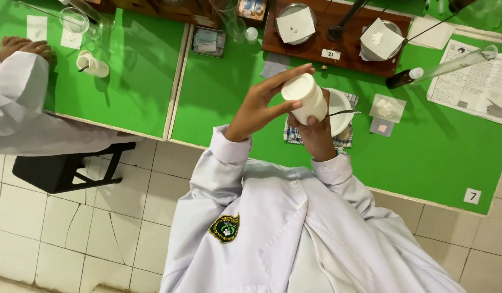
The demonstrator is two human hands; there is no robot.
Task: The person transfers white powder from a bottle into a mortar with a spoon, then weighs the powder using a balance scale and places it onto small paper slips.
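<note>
jar, white plastic, likely light, stiff, smooth; best held round its body. right hand wraps it from 6 o'clock; left hand fingers close on its lid at 10 o'clock.

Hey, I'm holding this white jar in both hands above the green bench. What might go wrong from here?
1. The white jar is held in the air, the left hand at its top and the right hand round its body. A slip would likely drop it on the white dish below.
2. A thin metal tool juts out beside the right hand and might brush the paper with powder.
</note>
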